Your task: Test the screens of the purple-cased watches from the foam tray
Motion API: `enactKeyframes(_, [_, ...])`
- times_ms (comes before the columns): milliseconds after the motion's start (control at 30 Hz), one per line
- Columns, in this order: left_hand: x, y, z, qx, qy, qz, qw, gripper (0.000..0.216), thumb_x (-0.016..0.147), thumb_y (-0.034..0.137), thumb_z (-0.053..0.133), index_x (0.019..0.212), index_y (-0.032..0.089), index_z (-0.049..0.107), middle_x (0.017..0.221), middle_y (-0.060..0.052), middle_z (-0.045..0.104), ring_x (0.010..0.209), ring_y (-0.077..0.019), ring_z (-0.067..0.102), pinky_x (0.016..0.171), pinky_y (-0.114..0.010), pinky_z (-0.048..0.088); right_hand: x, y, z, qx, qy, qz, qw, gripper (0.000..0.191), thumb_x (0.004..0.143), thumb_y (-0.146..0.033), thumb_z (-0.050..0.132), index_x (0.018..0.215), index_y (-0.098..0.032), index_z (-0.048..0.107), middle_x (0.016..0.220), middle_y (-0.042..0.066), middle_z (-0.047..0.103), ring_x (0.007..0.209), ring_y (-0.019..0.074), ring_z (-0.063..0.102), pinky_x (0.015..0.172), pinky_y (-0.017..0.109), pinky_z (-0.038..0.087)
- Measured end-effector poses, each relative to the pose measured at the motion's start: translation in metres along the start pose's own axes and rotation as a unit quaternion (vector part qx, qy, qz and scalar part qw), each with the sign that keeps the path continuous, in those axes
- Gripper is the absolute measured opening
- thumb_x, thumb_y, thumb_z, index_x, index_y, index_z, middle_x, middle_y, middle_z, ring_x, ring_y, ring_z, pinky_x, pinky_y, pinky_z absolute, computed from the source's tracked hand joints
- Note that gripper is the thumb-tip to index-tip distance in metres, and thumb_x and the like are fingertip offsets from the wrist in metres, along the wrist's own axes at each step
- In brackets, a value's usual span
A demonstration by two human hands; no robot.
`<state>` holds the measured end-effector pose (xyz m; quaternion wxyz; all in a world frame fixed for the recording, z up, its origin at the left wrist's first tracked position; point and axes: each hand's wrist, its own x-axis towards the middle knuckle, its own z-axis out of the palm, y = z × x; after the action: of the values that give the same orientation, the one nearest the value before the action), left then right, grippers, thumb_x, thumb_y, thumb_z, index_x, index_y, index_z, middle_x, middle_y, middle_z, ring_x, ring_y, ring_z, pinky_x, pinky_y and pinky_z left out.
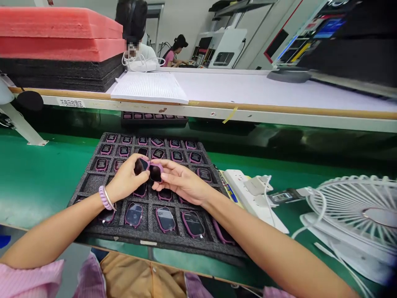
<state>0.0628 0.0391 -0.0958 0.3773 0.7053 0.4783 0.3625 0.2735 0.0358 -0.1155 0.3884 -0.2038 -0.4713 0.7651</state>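
Note:
Over the middle of a dark grey foam tray (89, 182), both my hands are close together. My left hand (127, 179) is closed on a small smartwatch with a dark screen (141, 165). Pinched in the fingers of my right hand (182, 180) is another purple-rimmed smartwatch (155, 172). The two watches touch or nearly touch; I cannot tell which. Below, the tray's compartments hold several purple-framed watches, such as a front one (134, 214). Screens in the back rows show white text, while the front ones look dark. My forearms and hands hide some compartments.
At right stand a white power strip (242, 186) with plugs and a white fan (359, 211). A raised shelf (223, 89) runs behind, bearing a paper stack (149, 86) and red foam blocks (58, 29). A lamp stand (25, 124) is at left. Other people sit beyond the shelf.

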Motion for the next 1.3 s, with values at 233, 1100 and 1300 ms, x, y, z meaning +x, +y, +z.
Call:
enactKeyframes(233, [-0.0023, -0.0041, 0.0040, -0.024, 0.027, 0.027, 0.999, 0.041, 0.081, 0.032, 0.061, 0.119, 0.018, 0.057, 0.114, -0.008, 0.066, 0.102, -0.0203, 0.063, 0.092, -0.035, 0.050, -0.0012, 0.0036, -0.0054, 0.037, -0.011, 0.004, 0.999, 0.046, 0.093, -0.033, 0.089, 0.132, -0.026, 0.065, 0.098, 0.002, 0.076, 0.091, 0.0159, 0.077, 0.085, 0.025, 0.063])
enactKeyframes(1100, [-0.0054, -0.0007, 0.0034, 0.015, 0.022, 0.018, 0.999, 0.037, 0.083, 0.032, 0.056, 0.117, 0.018, 0.055, 0.112, -0.008, 0.067, 0.097, -0.0190, 0.063, 0.091, -0.034, 0.051, -0.0015, 0.0024, -0.0005, 0.029, 0.004, -0.012, 1.000, 0.049, 0.088, -0.036, 0.092, 0.127, -0.023, 0.065, 0.095, 0.000, 0.074, 0.084, 0.0162, 0.077, 0.080, 0.025, 0.063])
enactKeyframes(1300, [-0.0043, -0.0021, 0.0036, -0.008, 0.028, 0.034, 0.999, 0.035, 0.084, 0.031, 0.060, 0.117, 0.019, 0.055, 0.116, -0.008, 0.067, 0.108, -0.0205, 0.063, 0.101, -0.036, 0.049, -0.0023, 0.0007, 0.0017, 0.024, -0.006, -0.019, 1.000, 0.048, 0.091, -0.037, 0.090, 0.128, -0.023, 0.064, 0.092, 0.001, 0.074, 0.084, 0.0158, 0.076, 0.079, 0.024, 0.062])
